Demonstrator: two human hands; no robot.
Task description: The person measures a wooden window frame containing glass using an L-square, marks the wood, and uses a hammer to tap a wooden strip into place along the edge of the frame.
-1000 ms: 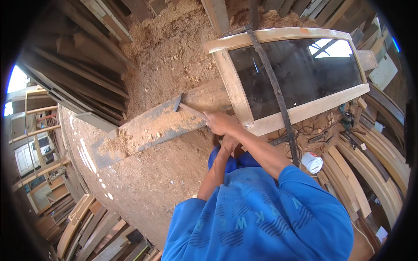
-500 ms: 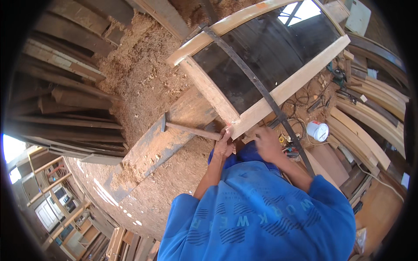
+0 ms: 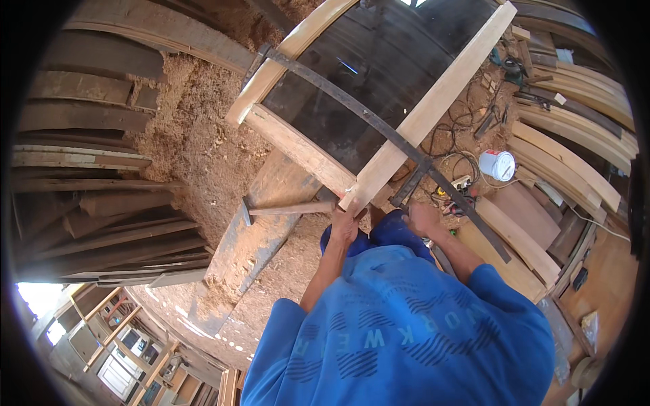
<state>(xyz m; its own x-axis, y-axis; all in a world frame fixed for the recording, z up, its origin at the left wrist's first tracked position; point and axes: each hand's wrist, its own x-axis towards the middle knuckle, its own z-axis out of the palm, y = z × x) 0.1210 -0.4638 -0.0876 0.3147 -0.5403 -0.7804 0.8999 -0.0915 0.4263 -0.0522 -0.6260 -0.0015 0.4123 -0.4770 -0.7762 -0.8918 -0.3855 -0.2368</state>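
Plank (image 3: 265,230): on floor, shavings (image 3: 220,291) on nr end
Hammer (image 3: 288,209): head over plank, handle running R
L hand (image 3: 344,229): fingers closed round handle end, by corner of wood frame (image 3: 294,145)
Frame infill: dk glass (image 3: 406,68)
Clamp (image 3: 365,115): metal bar, across frame
R hand (image 3: 424,220): fingers curled nr clamp's lower end, can't tell if gripping
Tub (image 3: 496,165): wht, far R
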